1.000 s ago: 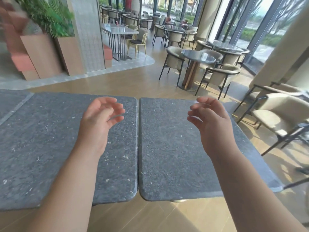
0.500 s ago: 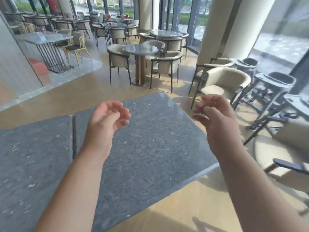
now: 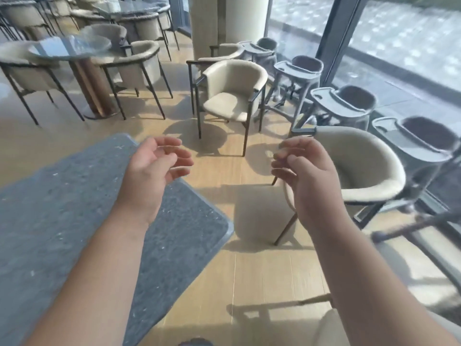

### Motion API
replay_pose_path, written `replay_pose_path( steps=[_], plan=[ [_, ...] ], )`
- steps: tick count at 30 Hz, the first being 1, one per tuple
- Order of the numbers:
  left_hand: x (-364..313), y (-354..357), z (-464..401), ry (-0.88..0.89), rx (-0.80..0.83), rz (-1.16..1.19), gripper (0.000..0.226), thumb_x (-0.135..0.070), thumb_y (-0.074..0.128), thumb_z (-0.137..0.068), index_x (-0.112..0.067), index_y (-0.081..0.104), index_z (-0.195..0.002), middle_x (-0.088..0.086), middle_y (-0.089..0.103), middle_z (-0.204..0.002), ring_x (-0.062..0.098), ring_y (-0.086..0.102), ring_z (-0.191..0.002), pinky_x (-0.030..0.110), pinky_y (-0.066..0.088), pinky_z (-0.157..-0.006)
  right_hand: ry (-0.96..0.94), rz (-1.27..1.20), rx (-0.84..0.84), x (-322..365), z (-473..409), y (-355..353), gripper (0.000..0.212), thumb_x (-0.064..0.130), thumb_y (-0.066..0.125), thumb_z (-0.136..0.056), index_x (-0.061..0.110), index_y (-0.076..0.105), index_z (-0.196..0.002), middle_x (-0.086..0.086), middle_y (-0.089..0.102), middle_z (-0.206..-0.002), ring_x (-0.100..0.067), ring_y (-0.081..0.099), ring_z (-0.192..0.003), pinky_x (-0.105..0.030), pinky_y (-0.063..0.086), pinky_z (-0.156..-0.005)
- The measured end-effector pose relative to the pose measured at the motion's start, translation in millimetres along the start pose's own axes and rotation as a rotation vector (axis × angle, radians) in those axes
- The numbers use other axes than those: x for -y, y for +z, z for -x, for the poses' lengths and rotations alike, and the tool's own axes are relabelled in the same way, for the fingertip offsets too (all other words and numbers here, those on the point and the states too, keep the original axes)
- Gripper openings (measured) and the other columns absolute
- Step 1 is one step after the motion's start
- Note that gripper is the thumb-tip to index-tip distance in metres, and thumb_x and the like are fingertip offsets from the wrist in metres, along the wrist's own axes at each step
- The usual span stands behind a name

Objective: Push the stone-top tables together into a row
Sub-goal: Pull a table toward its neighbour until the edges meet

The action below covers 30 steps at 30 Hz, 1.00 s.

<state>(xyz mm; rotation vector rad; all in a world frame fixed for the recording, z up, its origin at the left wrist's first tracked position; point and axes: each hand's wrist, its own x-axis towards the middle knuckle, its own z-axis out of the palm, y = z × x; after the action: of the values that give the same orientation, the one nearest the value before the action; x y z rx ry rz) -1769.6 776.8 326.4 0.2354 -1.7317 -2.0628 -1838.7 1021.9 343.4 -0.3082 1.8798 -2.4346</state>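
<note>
Both hands hang in the air with nothing in them. The left hand [image 3: 152,171] is raised above the far right corner of the dark speckled stone-top worktop [image 3: 62,221], its fingers [image 3: 174,156] loosely curled and spread apart, palm turned inward, not touching the stone. The right hand [image 3: 304,176] is held at about the same height, well apart from the left, off beyond the worktop's right edge and over the pale wooden floor [image 3: 249,270]; its fingers are loosely bent with the tips drawn near the thumb, gripping nothing.

The stone-top worktop lies below and to the left of the left hand, running out of the view at the left and bottom edges, with its rounded near-right corner between the two forearms. Only this one slab shows.

Just behind the right hand stands a cream upholstered armchair [image 3: 361,166] on dark legs. Beyond the gap between the hands is another cream armchair [image 3: 232,96], facing this way. To the right of it, along the glass wall [image 3: 399,41], stands a row of grey high chairs [image 3: 341,103]. Far beyond the left hand is a round glass-topped table [image 3: 67,47] with cream chairs around it, blurred.
</note>
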Motion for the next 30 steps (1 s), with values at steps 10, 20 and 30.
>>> replay_pose_path(
  steps=[10,20,30],
  plan=[
    [70,102,-161,0.001,0.116,0.032,0.025,-0.007,0.048,-0.088,-0.015,0.063,-0.106,0.008,0.071,-0.092,0.028,0.070,-0.090,0.040,0.056,-0.080,-0.059,0.070,-0.090,-7,-163,-53,0.030,-0.002,0.043,-0.080,0.012,0.061,-0.099,0.003,0.067,-0.078,-0.016,0.063,-0.075,-0.029,0.054,-0.073],
    [94,217,-321,-0.020,0.238,0.151,0.024,-0.008,0.048,-0.089,-0.015,0.063,-0.106,0.010,0.069,-0.093,0.028,0.069,-0.089,0.043,0.056,-0.082,-0.091,0.157,-0.184,16,-314,-107,0.030,-0.004,0.042,-0.081,0.011,0.060,-0.100,0.002,0.069,-0.081,-0.015,0.063,-0.077,-0.029,0.054,-0.074],
    [118,295,-433,0.066,0.211,0.141,0.023,-0.006,0.047,-0.090,-0.015,0.063,-0.104,0.007,0.071,-0.089,0.026,0.068,-0.086,0.039,0.055,-0.078,-0.129,0.111,-0.146,15,-446,-171,0.032,-0.001,0.043,-0.077,0.009,0.061,-0.101,0.001,0.067,-0.079,-0.020,0.060,-0.073,-0.029,0.052,-0.069]
  ],
)
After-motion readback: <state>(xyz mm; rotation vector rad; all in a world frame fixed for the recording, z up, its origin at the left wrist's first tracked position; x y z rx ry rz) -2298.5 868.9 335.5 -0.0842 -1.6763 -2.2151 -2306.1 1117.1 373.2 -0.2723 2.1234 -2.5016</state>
